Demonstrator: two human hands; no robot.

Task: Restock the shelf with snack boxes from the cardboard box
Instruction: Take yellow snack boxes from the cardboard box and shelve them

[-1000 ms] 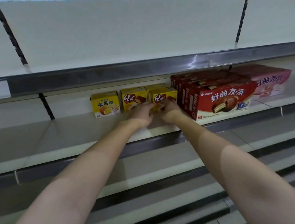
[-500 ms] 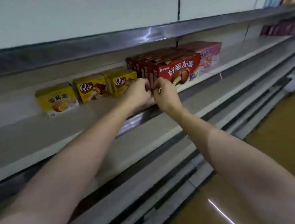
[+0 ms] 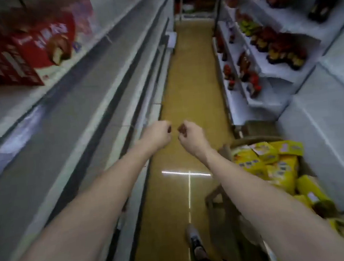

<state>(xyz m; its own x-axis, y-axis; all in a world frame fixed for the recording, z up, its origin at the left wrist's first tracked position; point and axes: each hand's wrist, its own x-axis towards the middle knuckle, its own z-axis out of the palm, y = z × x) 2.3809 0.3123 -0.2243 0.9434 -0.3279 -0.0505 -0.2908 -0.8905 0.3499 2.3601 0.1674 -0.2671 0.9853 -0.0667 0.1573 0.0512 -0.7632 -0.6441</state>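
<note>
My left hand (image 3: pixel 157 134) and my right hand (image 3: pixel 190 134) hang side by side over the aisle floor, fingers loosely curled, holding nothing. The cardboard box (image 3: pixel 214 199) stands at the lower right, just right of my right forearm, with several yellow snack boxes (image 3: pixel 274 167) piled in it. On the grey shelf (image 3: pixel 76 90) at the upper left stand red snack boxes (image 3: pixel 41 44) with a pink box (image 3: pixel 83 15) behind them, all blurred. Both hands are well clear of that shelf.
A narrow aisle with a yellow-brown floor (image 3: pixel 190 87) runs ahead between the left shelving and white shelves on the right (image 3: pixel 274 46) with dark and red packaged goods. My shoe (image 3: pixel 194 240) shows near the bottom. A white unit (image 3: pixel 334 137) sits behind the box.
My view has swung right, from facing the shelf to looking down the aisle. Both hands have left the yellow box on the shelf and now hang free over the floor.
</note>
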